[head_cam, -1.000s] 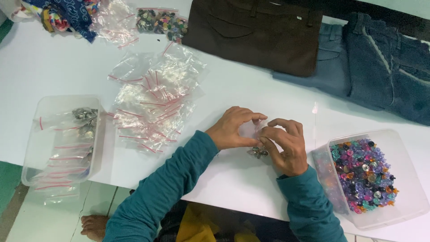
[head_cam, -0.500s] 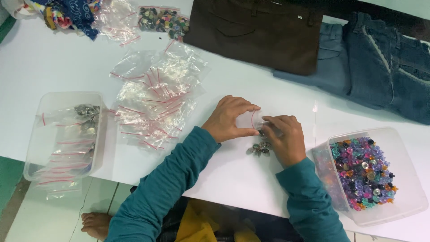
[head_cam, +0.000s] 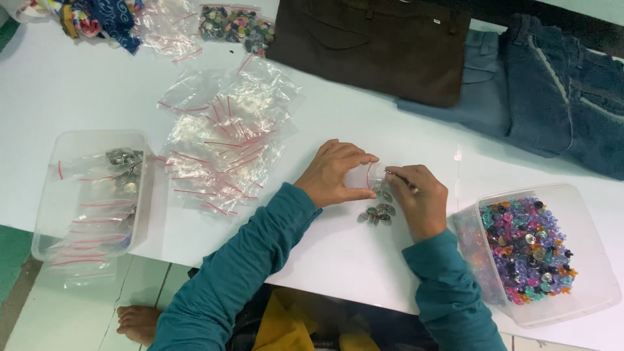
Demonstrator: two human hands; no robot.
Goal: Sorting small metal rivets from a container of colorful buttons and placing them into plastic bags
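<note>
A white tabletop (head_cam: pixel 78 97) is carrying everything. Left of the grip, a loose heap of clear plastic zip bags with red seal strips (head_cam: pixel 224 140) is lying spread out; right of the grip, a clear plastic tub (head_cam: pixel 585 260) is sitting full of small multicoloured buttons (head_cam: pixel 526 250). Between the two hands a small clear zip bag with a red strip (head_cam: pixel 369 175) is being held just above the tabletop, looking crumpled and see-through. Just below the grip, a little cluster of round metal buttons (head_cam: pixel 377 214) is lying on the tabletop.

The left hand (head_cam: pixel 331 174) is arching over the bag, thumb and fingertips pinching its edge. The right hand (head_cam: pixel 419 198) is curling inward, its fingers grasping the bag's other side. Both teal-sleeved forearms are angling in from below.
</note>
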